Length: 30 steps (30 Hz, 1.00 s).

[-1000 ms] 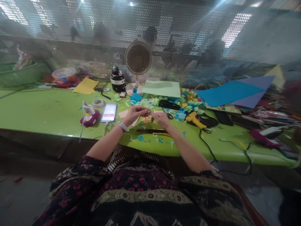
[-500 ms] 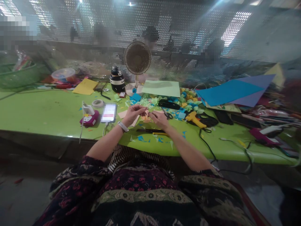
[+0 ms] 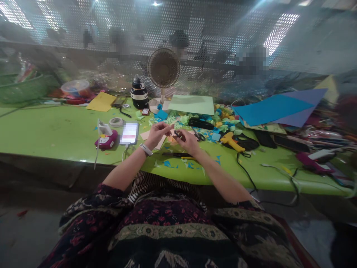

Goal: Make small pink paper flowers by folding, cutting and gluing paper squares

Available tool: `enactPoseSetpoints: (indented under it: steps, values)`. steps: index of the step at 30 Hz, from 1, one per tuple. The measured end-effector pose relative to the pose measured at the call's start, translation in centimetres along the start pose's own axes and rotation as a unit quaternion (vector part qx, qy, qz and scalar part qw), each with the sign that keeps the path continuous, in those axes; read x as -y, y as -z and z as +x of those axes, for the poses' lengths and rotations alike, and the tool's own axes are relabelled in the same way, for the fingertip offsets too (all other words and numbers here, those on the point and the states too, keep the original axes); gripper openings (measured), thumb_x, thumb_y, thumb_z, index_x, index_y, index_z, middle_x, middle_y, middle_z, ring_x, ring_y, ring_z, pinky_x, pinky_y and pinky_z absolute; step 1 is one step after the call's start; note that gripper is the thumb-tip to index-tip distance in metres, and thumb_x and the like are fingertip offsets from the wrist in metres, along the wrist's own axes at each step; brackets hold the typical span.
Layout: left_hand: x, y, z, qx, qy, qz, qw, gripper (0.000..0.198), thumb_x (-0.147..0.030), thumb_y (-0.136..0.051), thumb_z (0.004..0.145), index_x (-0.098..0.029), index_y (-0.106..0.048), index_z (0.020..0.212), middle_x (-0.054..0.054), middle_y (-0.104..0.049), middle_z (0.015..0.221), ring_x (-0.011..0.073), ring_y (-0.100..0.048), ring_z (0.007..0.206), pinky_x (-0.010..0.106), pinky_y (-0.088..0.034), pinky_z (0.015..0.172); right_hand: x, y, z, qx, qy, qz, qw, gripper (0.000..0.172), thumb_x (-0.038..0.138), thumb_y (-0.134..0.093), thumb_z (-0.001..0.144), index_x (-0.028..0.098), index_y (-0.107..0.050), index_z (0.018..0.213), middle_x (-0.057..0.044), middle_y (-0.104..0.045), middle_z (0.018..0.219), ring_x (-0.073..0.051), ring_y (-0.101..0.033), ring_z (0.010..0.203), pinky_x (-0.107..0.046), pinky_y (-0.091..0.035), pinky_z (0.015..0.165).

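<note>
My left hand point(image 3: 158, 134), with a white watch band at its wrist, pinches a small pale pink piece of paper point(image 3: 172, 133). Facing it, my right hand point(image 3: 188, 141) has its fingers closed at the same piece, and a small dark shape shows at its fingertips, too small to name. Peach paper point(image 3: 172, 140) lies just under the hands, partly hidden. A pair of dark-handled scissors point(image 3: 200, 136) rests right of the right hand. Close by on the near side lies a dark, slim tool point(image 3: 174, 154) beside a yellow one point(image 3: 188, 158).
On the green table point(image 3: 67, 137) stand a fan point(image 3: 164, 69), a dark bottle point(image 3: 139, 95) and a phone point(image 3: 129, 134). Green, blue and yellow paper pieces point(image 3: 225, 121) heap behind my hands. A yellow glue gun point(image 3: 232, 142) trails its cord rightward. Blue sheets point(image 3: 273, 108) lie farther right.
My fingertips have shifted slightly around the small paper piece, and a dark shape now shows at the right fingertips. Table items have stayed put.
</note>
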State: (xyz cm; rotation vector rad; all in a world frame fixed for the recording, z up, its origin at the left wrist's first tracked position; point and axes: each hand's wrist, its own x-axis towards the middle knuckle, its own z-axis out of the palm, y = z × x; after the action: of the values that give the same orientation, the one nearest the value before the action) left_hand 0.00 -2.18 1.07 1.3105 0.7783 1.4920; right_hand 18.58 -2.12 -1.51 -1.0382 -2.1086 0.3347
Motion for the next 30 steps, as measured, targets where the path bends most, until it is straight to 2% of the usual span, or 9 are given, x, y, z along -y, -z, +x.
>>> enactPoseSetpoints:
  steps: [4,8,11,17,20,23,26,30]
  values:
    - [0.1,-0.1,0.1,-0.014,0.008,0.001,1.0,0.047,-0.056,-0.089,0.059,-0.016,-0.065,0.061,0.0,-0.063,0.054,0.0078,-0.055,0.051,0.023,-0.045,0.054,-0.6,-0.4,0.1,-0.024,0.042,0.0,0.999,0.038,0.048,-0.051,0.099,0.018,-0.07,0.115,-0.013,-0.075,0.111,-0.025,-0.071,0.095,-0.038,-0.056,0.085]
    - [0.2,0.0,0.1,-0.01,0.026,-0.002,1.0,0.048,-0.057,-0.09,0.056,-0.015,-0.068,0.065,0.001,-0.066,0.058,0.0085,-0.058,0.053,0.023,-0.047,0.057,-1.2,-0.4,0.2,-0.014,0.056,0.01,0.998,0.035,0.043,-0.051,0.098,0.019,-0.073,0.113,-0.012,-0.075,0.113,-0.025,-0.07,0.102,-0.04,-0.056,0.092]
    - [0.3,0.1,0.1,-0.002,0.029,-0.008,1.0,0.046,-0.055,-0.09,0.057,-0.015,-0.068,0.064,0.001,-0.066,0.058,0.0079,-0.057,0.053,0.022,-0.046,0.056,-0.8,-0.2,0.1,0.004,0.051,0.027,0.998,0.034,0.041,-0.051,0.098,0.019,-0.072,0.114,-0.011,-0.076,0.108,-0.024,-0.071,0.098,-0.037,-0.056,0.087]
    - [0.3,0.1,0.2,0.004,0.032,-0.023,0.999,0.045,-0.052,-0.091,0.058,-0.015,-0.066,0.063,0.0,-0.064,0.056,0.0074,-0.055,0.052,0.022,-0.045,0.055,0.5,0.2,-0.2,0.045,-0.001,0.047,0.998,0.033,0.041,-0.048,0.099,0.018,-0.066,0.113,-0.008,-0.074,0.086,-0.021,-0.069,0.073,-0.031,-0.053,0.07]
    - [0.3,0.1,0.2,0.018,0.054,-0.041,0.998,0.044,-0.049,-0.092,0.056,-0.015,-0.073,0.076,0.001,-0.069,0.066,0.0084,-0.06,0.057,0.023,-0.049,0.059,0.5,0.3,0.0,0.044,-0.027,0.056,0.997,0.034,0.044,-0.046,0.1,0.019,-0.064,0.115,-0.006,-0.073,0.083,-0.02,-0.068,0.07,-0.032,-0.053,0.07]
    - [0.2,0.1,0.2,0.029,0.067,-0.049,0.996,0.047,-0.049,-0.092,0.057,-0.015,-0.077,0.086,0.003,-0.072,0.072,0.0098,-0.063,0.061,0.024,-0.051,0.063,0.2,0.4,0.1,0.027,-0.028,0.048,0.998,0.035,0.046,-0.047,0.099,0.019,-0.064,0.113,-0.009,-0.073,0.091,-0.023,-0.069,0.078,-0.034,-0.053,0.074]
    - [0.1,0.1,0.1,0.023,0.067,-0.05,0.996,0.047,-0.051,-0.092,0.057,-0.015,-0.078,0.084,0.003,-0.072,0.07,0.0103,-0.064,0.061,0.025,-0.052,0.064,0.2,0.5,0.2,0.028,-0.02,0.048,0.998,0.033,0.045,-0.048,0.098,0.02,-0.064,0.113,-0.01,-0.073,0.094,-0.024,-0.069,0.08,-0.035,-0.053,0.076]
    - [0.0,0.1,0.1,0.01,0.059,-0.046,0.997,0.046,-0.051,-0.093,0.054,-0.016,-0.077,0.078,0.002,-0.072,0.067,0.0104,-0.064,0.06,0.025,-0.052,0.063,0.4,0.6,0.1,0.066,-0.028,0.084,0.994,0.033,0.043,-0.047,0.098,0.018,-0.062,0.113,-0.006,-0.07,0.082,-0.019,-0.064,0.062,-0.033,-0.051,0.069]
